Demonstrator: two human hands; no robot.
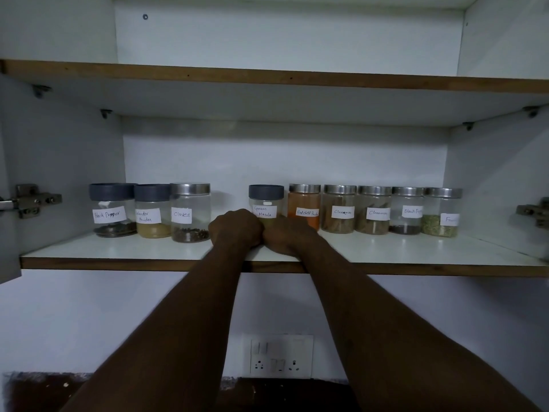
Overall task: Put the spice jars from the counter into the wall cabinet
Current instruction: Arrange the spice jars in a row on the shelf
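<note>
The open wall cabinet's lower shelf [386, 251] carries a row of labelled spice jars. On the left stand Black Pepper [111, 209], Coriander Powder [151, 211] and Cloves [190, 212]. After a gap comes the Garam Masala jar [266, 200] with a dark lid, then Red Chilli Powder [303, 203], two Cinnamon jars [339, 208] [373, 209], another Black Pepper [407, 209] and a last jar with green contents [442, 211]. My left hand [236, 230] and my right hand [288, 236] meet in front of the Garam Masala jar, curled around its base and hiding its lower half.
The upper shelf [267, 78] holds nothing in view. Door hinges sit at the left [32, 200] and right [534, 211] cabinet sides. A switch and socket plate [280, 356] is on the wall below. A gap remains between Cloves and Garam Masala.
</note>
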